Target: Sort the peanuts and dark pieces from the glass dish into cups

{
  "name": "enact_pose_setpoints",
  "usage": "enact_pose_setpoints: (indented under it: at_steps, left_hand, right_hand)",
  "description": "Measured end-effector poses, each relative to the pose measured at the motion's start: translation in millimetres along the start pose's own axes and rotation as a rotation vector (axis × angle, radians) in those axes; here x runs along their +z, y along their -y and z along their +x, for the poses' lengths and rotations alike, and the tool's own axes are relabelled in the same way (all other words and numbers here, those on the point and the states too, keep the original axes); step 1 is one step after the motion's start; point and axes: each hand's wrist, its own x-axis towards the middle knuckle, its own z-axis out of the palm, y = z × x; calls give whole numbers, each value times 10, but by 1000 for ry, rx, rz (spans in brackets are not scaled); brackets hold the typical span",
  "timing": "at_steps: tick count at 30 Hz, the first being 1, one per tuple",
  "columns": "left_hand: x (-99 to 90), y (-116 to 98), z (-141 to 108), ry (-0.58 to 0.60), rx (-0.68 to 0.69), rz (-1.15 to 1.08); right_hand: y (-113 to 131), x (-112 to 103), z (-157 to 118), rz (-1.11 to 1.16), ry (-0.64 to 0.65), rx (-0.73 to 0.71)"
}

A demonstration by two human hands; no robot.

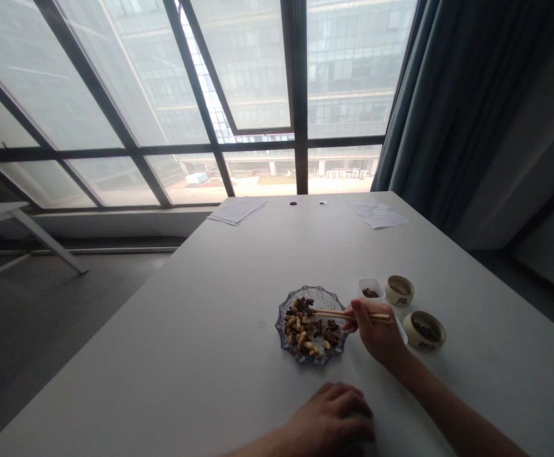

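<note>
My right hand grips a pair of wooden chopsticks, whose tips touch dark pieces at the upper left of a scalloped glass plate. Unshelled peanuts fill the plate's left side. Small dark brown dried pieces lie among them and to their right. My left hand rests on the table just in front of the plate, fingers curled downward and fingertips hidden. To the right is a small white dish with dark pieces inside. Another white dish is mostly covered by my right hand.
Two cream round bowls, one farther back and one nearer, stand right of my right hand; the nearer holds dark contents. Papers lie at the far left and far right of the white table. Windows and a dark curtain rise behind.
</note>
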Motion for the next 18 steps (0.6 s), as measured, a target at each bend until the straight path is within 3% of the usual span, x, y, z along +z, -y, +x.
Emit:
enact_pose_setpoints:
  at_steps: [8,13,18]
  left_hand:
    - [-16,-14,0,-4,-8,-4]
    - [-36,-21,-8,-2,-4,-10]
    - [10,12,-19,0,6,-2]
  right_hand:
    - [154,-163,63,33,-98,-33]
    - [334,-412,124,70,-288,-48]
    - [300,-420,161,37,-263,30]
